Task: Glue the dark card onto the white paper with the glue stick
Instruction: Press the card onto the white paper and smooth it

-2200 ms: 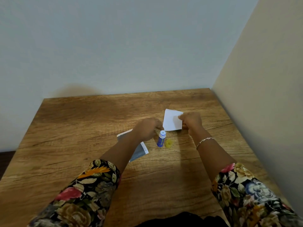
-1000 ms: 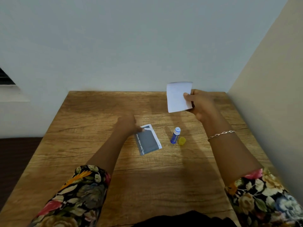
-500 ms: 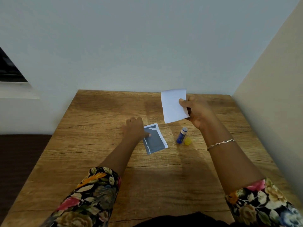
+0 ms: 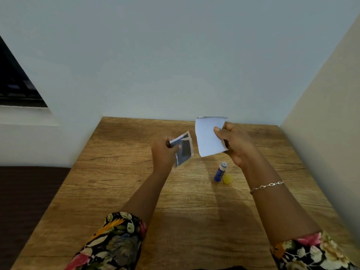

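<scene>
My left hand (image 4: 162, 152) pinches the dark card (image 4: 184, 151), a grey-blue rectangle with a white border, and holds it tilted above the table. Its image is blurred. My right hand (image 4: 234, 145) grips the white paper (image 4: 208, 137) by its right edge and holds it upright in the air, just right of the card. The two sheets are apart. Below them the blue glue stick (image 4: 220, 171) lies uncapped on the wooden table (image 4: 116, 191), with its yellow cap (image 4: 227, 179) beside it.
The table stands in a corner, with a pale wall behind and a beige wall (image 4: 321, 114) close on the right. Its left edge drops to a dark floor (image 4: 29, 201). A dark window (image 4: 15, 86) is at the upper left.
My left hand has picked the dark card up off the table and raised it toward the paper. My right hand still holds the white paper in the air.
</scene>
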